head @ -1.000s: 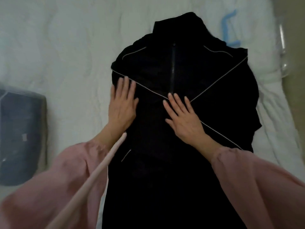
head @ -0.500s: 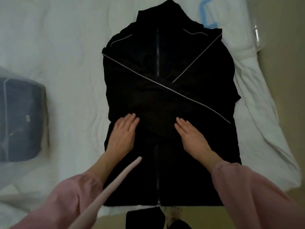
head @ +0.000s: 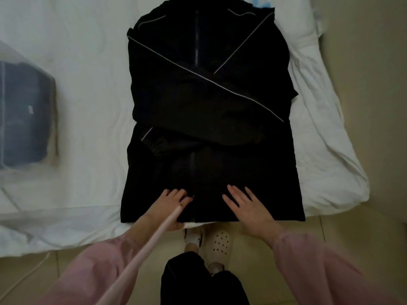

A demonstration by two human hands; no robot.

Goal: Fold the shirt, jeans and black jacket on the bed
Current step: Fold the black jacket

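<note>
The black jacket [head: 209, 119] lies front-up along the white bed [head: 88, 73], collar at the far end and hem at the near edge, just reaching the mattress side. Its 2 sleeves are folded across the chest, their thin pale piping forming an X over the zip, and 1 elastic cuff rests left of the zip below the crossing. The left hand [head: 169, 205] is at the hem just left of the zip, fingers curled down over the cloth and gripping the hem; the thumb is out of sight. The right hand [head: 248, 208] lies flat on the jacket just right of the zip, near the hem, fingers straight and slightly spread, holding nothing. Both arms wear loose pink sleeves [head: 326, 260], and a pale pink strap [head: 141, 258] runs from the lower edge of view up across the left wrist. At the bed's left side, well apart from the jacket, sits a folded dark blue bundle [head: 24, 119] inside a clear bag. A blue object [head: 262, 2] peeks out beside the collar. Below, on the beige floor [head: 363, 84], a white perforated clog [head: 218, 241] and black trousers [head: 198, 280] show
</note>
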